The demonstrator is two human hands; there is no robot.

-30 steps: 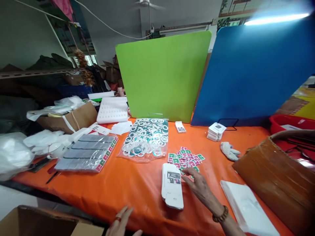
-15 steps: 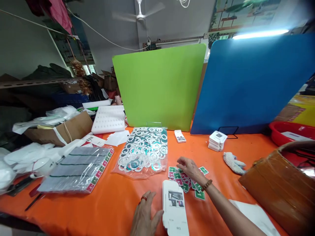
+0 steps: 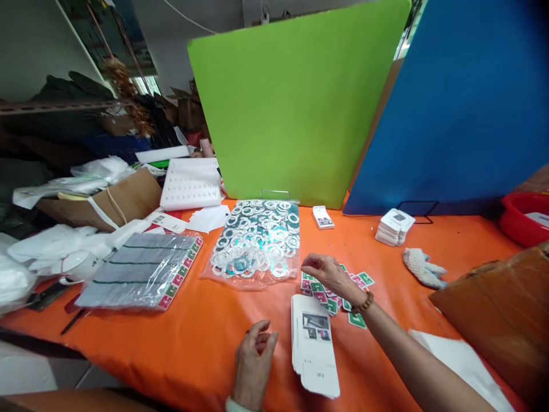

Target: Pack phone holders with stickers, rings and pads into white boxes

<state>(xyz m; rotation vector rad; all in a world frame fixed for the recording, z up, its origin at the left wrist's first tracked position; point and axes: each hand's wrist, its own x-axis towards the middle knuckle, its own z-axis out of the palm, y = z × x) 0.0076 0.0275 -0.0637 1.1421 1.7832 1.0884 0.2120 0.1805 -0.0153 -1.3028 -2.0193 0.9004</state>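
Observation:
My right hand (image 3: 328, 277), with a bead bracelet at the wrist, hovers with loosely bent fingers over a scattered pile of green and pink cards (image 3: 331, 305). Its fingertips are close to the right edge of a clear plastic bag of silvery rings (image 3: 257, 243); I see nothing in them. My left hand (image 3: 255, 357) is above the orange table, fingers loosely curled, thumb apart, nothing visible in it. Just right of it lies a stack of flat white printed boxes (image 3: 315, 343), apart from both hands.
A plastic-wrapped grey pack (image 3: 141, 269) lies left. At the back are a small box stack (image 3: 322, 218) and white squares (image 3: 394, 226). Right are a glove (image 3: 424, 268), a brown carton (image 3: 497, 315) and a red basin (image 3: 521, 217). Green (image 3: 291, 109) and blue (image 3: 463, 114) boards stand behind.
The view has tilted down. My left hand's fingers have curled in from a more spread pose. My right hand has shifted slightly left over the cards, nearer the bag.

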